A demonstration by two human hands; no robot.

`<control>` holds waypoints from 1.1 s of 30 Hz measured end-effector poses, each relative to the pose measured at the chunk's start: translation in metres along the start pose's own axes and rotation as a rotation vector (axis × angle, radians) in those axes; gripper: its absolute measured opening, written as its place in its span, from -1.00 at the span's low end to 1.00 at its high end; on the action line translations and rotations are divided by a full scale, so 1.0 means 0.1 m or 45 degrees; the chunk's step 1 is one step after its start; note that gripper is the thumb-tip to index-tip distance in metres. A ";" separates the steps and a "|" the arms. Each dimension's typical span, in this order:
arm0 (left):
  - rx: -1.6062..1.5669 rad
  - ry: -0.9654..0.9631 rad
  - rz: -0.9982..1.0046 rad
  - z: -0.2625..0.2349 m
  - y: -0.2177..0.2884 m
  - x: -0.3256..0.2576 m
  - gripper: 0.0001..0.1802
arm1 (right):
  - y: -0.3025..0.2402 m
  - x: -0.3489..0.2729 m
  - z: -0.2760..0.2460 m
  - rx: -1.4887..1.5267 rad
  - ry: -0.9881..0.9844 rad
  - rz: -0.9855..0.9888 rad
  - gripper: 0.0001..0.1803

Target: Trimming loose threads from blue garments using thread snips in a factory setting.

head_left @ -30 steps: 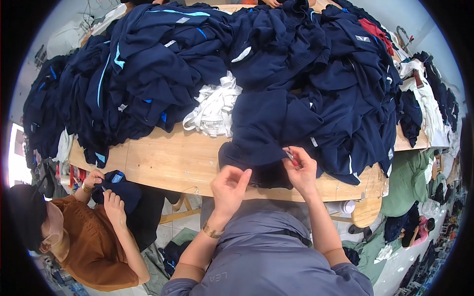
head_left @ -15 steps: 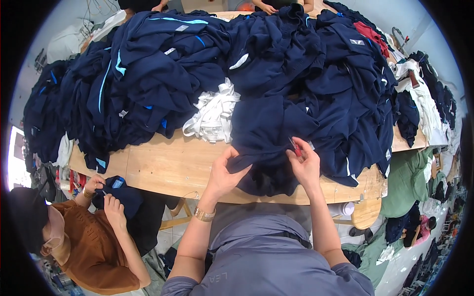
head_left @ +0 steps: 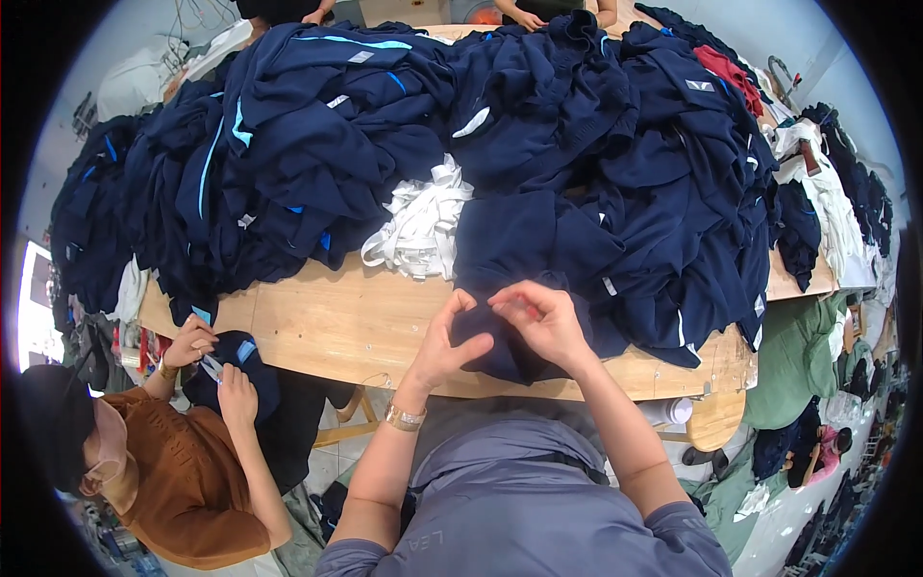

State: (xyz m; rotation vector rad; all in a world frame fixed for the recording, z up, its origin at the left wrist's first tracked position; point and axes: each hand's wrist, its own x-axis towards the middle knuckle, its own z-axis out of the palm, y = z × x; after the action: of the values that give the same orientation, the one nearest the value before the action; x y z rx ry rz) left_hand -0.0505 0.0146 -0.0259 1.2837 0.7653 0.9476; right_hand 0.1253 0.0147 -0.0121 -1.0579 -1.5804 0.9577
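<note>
Surface (head_left: 317,332): pale wood, long, running left to right; most of it is buried under heaped navy garments (head_left: 317,154), some with light-blue trim. A bundle of white straps (head_left: 423,226) sits at the pile's near edge, centre. A red piece (head_left: 721,67) shows far right. Bare wood remains only as a strip along the near edge, widest at left centre; the right end is cut into a step.

A seated person in a brown top (head_left: 183,481) works at the near left corner on a small navy piece (head_left: 240,361). More cloth lies on the floor at right.

Navy garment (head_left: 519,288) hangs over the near edge, centre. Left hand (head_left: 452,341) pinches its fabric, fingers closed on it. Right hand (head_left: 538,317), just beside, curls its fingers onto the same fold.
</note>
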 end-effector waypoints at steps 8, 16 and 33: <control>0.294 0.066 0.049 -0.07 0.02 0.01 -0.75 | -0.05 0.04 -0.12 0.787 0.211 0.512 -0.85; 0.164 0.115 -0.126 -0.15 -0.06 0.03 -0.72 | -0.01 0.05 -0.09 0.280 0.057 0.313 -0.80; 0.068 0.284 -0.157 -0.04 0.08 0.08 -0.82 | -0.18 -0.01 -0.29 -0.060 0.089 0.315 -0.64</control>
State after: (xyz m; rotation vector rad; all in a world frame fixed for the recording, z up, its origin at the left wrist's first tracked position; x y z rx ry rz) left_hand -0.0514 0.0239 -0.0182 1.1746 1.0374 0.9855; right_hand 0.1500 0.0107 0.0104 -1.3281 -1.4439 1.0398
